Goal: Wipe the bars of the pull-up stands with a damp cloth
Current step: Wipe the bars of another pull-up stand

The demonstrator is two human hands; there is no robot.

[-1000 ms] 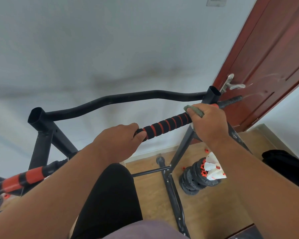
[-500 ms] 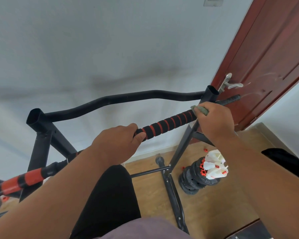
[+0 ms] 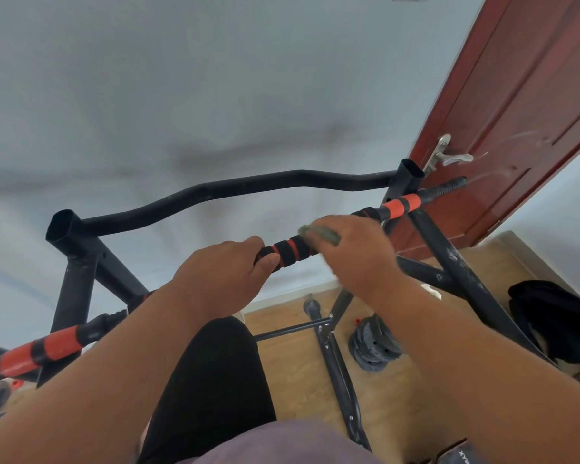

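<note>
Foam-padded bar (image 3: pixel 290 250) of the black pull-up stand (image 3: pixel 72 262), striped black and orange, slanting up toward the red door (image 3: pixel 529 105). Left hand (image 3: pixel 226 272) wrapped around the bar's lower stretch, thumb underneath, grip closed tight. Right hand (image 3: pixel 355 254) just up the bar from it, blurred, fingers curled over a grey-green cloth (image 3: pixel 318 234) pressed onto the foam. Below the bar, weight plates (image 3: pixel 374 346) stacked on the wooden floor (image 3: pixel 298 373).

Single head-worn wide-angle view, close above the hands, facing forward and down toward wall and floor.
</note>
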